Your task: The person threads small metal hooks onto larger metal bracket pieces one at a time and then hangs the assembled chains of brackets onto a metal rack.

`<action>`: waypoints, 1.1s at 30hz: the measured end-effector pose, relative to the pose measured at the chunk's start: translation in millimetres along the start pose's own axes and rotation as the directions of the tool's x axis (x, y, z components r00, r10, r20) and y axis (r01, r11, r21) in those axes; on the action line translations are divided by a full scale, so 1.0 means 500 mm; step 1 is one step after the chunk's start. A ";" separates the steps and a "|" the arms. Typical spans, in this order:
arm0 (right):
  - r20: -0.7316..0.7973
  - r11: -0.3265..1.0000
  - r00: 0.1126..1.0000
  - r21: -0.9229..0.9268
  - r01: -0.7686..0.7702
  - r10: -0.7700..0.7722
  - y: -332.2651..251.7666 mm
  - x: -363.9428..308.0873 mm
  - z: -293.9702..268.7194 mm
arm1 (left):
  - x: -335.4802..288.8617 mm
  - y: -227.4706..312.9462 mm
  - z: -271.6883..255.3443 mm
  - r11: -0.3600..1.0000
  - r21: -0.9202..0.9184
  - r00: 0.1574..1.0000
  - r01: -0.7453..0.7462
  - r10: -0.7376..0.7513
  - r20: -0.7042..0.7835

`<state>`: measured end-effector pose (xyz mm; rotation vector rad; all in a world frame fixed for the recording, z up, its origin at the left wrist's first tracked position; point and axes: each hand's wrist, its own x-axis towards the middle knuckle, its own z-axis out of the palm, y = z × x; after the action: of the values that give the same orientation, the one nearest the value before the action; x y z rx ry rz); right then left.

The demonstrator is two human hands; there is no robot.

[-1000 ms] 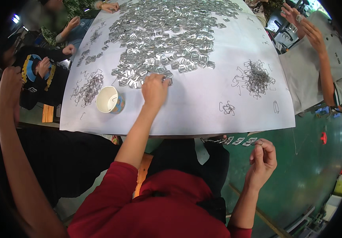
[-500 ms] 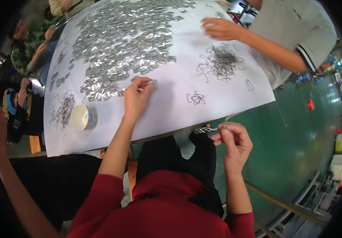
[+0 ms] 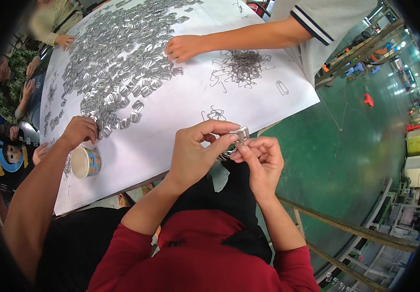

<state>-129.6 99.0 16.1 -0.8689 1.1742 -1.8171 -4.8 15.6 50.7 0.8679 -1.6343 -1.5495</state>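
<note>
Just off the table's near edge, my two hands meet. My left hand (image 3: 193, 155) is closed, pinching a flat silver metal buckle (image 3: 242, 132) between thumb and fingers. Touching its lower side are the fingertips of my right hand (image 3: 264, 164), closed on a wire hook that my fingers mostly hide. A bunch of shiny metal buckles (image 3: 225, 155) hangs below the fingertips, partly covered by my left thumb. Whether the pinched buckle is on the wire, I cannot tell.
A large heap of metal buckles (image 3: 115, 68) covers the white table (image 3: 146, 146). Bent wire hooks (image 3: 246, 65) lie at the right. A paper cup (image 3: 85, 163) stands near left. Co-workers' hands reach in from right (image 3: 183, 47) and left (image 3: 79, 130).
My left hand has come from the heap's near edge to my right hand, bringing a buckle. The right co-worker's hand moved onto the heap; another hand arrived at the left.
</note>
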 end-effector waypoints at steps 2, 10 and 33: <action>-0.026 1.000 1.000 -0.001 0.001 -0.001 0.006 0.001 0.003 | -0.002 -0.001 0.000 1.000 0.018 1.000 -0.012 0.012 -0.002; -0.025 0.961 1.000 -0.276 -0.010 0.003 0.008 0.005 -0.004 | 0.003 -0.022 0.001 0.994 0.059 0.994 -0.096 0.099 -0.047; 0.244 0.780 0.929 -0.621 -0.070 0.277 0.066 0.286 -0.089 | -0.033 -0.032 -0.001 0.995 0.101 1.000 0.018 -0.017 -0.013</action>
<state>-224.7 -18.1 -11.7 -1.3089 1.5826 -1.0770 4.2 28.7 33.8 0.9456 -1.7135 -1.4809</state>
